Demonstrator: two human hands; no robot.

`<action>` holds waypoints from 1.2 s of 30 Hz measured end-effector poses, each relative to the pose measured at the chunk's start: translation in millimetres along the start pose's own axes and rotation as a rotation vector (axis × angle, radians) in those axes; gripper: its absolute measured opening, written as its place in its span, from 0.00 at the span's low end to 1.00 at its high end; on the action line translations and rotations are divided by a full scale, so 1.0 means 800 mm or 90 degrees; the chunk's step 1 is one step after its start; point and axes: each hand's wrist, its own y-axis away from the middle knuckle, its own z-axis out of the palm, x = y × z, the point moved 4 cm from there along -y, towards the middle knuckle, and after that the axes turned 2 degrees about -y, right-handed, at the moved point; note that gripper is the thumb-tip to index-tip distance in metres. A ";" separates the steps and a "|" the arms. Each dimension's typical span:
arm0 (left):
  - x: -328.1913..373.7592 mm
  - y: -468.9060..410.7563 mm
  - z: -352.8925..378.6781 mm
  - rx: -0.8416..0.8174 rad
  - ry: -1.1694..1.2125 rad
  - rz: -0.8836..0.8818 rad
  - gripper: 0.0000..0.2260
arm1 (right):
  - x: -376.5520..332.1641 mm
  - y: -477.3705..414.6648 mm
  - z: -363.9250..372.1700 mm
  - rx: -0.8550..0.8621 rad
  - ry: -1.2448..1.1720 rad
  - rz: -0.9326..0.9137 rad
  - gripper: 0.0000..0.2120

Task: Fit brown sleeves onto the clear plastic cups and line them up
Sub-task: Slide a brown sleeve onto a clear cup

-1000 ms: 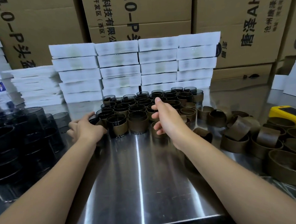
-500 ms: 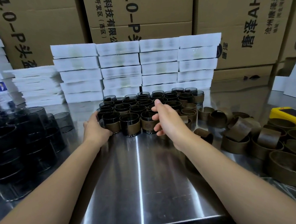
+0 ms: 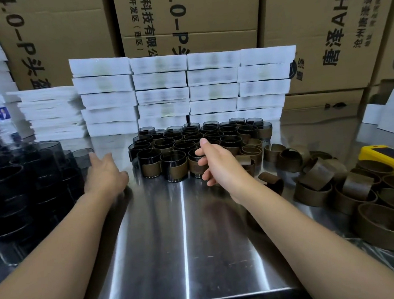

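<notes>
Brown-sleeved clear cups (image 3: pixel 174 166), upright, packed in rows

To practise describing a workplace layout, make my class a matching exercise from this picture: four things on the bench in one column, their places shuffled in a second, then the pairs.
Things
1. sleeved cups
2. bare cups
3. loose brown sleeves
4. white boxes

Places
A. heaped at the right
B. piled at the back
C. stacked at the left
D. standing in rows at the centre

Pairs: 1-D, 2-C, 3-A, 4-B
</notes>
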 end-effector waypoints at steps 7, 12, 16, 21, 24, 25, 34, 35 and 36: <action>-0.012 -0.013 0.012 -0.015 -0.031 -0.019 0.32 | 0.001 0.003 0.004 -0.027 0.029 -0.003 0.18; -0.002 -0.025 0.016 -0.069 -0.139 -0.029 0.31 | 0.002 0.000 0.007 -0.035 0.055 -0.028 0.17; 0.005 -0.030 0.015 -0.084 -0.184 -0.048 0.31 | 0.005 -0.001 0.010 -0.044 0.088 -0.041 0.17; 0.010 -0.029 0.010 -0.087 -0.166 -0.067 0.35 | 0.004 -0.001 0.006 -0.023 0.197 -0.087 0.19; 0.009 -0.026 0.006 -0.059 -0.167 -0.041 0.32 | 0.005 0.000 0.006 -0.007 0.275 -0.109 0.22; 0.008 -0.023 0.004 -0.044 -0.166 -0.033 0.29 | 0.006 0.001 0.006 -0.006 0.279 -0.109 0.22; 0.008 -0.004 0.003 0.075 -0.186 0.040 0.21 | 0.005 0.001 0.005 0.012 0.362 -0.141 0.22; 0.009 -0.002 0.002 0.084 -0.195 0.052 0.21 | 0.006 0.002 0.006 0.011 0.386 -0.145 0.21; 0.010 -0.001 0.002 0.088 -0.203 0.061 0.22 | 0.006 0.003 0.006 0.009 0.421 -0.150 0.19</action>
